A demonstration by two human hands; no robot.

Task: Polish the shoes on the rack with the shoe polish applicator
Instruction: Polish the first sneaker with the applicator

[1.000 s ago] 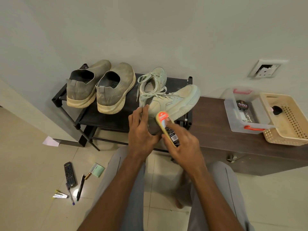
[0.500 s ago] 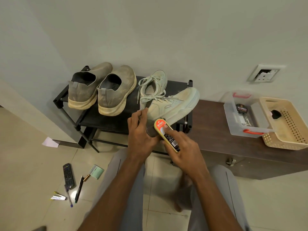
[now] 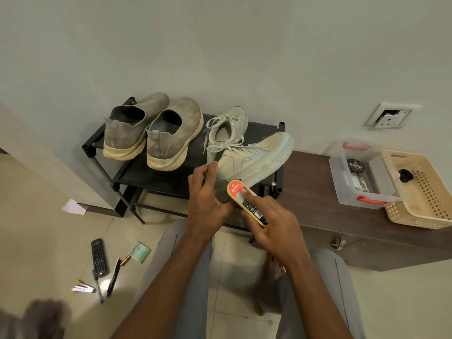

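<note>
A black shoe rack [image 3: 137, 177] stands against the wall. On it sit two grey knit shoes [image 3: 151, 133] at the left and a pale laced sneaker [image 3: 227, 128] at the back right. A second pale sneaker [image 3: 254, 155] is tilted at the rack's front right. My left hand [image 3: 208, 199] grips its heel end. My right hand [image 3: 271, 221] holds a yellow shoe polish applicator [image 3: 244, 199] with a red label, its dark sponge side against the sneaker's heel.
A brown cabinet top [image 3: 308, 189] to the right carries a clear box [image 3: 357, 174] with a polish tin and a beige basket [image 3: 425, 192]. A remote [image 3: 99, 256], pens and paper lie on the floor at the left. My knees are below.
The view has shifted slightly. My hands, the sneaker and the applicator keep almost the same pose, with the applicator sliding a little over the heel.
</note>
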